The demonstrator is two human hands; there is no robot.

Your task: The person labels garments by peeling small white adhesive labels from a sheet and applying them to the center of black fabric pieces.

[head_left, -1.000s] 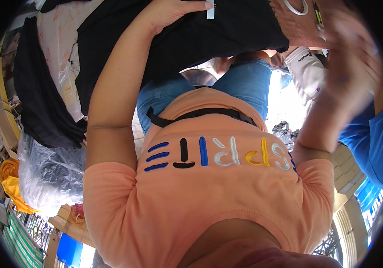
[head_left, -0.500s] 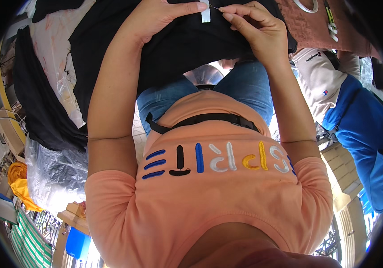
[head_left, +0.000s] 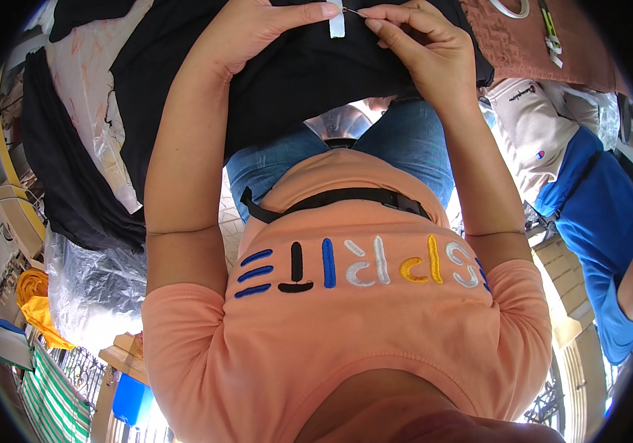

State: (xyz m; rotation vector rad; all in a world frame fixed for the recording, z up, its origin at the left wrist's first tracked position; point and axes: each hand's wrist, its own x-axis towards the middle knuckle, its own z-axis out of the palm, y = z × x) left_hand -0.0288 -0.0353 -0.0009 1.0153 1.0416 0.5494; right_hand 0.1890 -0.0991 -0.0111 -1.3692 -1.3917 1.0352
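Black cloth (head_left: 279,103) is spread before me and hangs over my lap. A small white label (head_left: 337,26) lies on it near the top edge of the view. My left hand (head_left: 268,26) presses the cloth beside the label, its thumb tip on the label's edge; the other fingers are partly cut off by the frame. Just to the right, my right hand (head_left: 423,33) pinches a thin metal needle (head_left: 355,12) between thumb and forefinger. The needle points left, its tip at the label's right edge.
At the upper right, a brown padded surface (head_left: 501,44) bears a white ring (head_left: 510,7) and a yellow-green cutter (head_left: 550,33). Another person in blue clothing (head_left: 589,214) is close on my right. Clear plastic sheeting (head_left: 88,288) and dark fabric (head_left: 58,148) hang at the left.
The label and both my hands have shifted very slightly, and the needle's tip stays by the label. At the right edge, the other person's arm has come into view.
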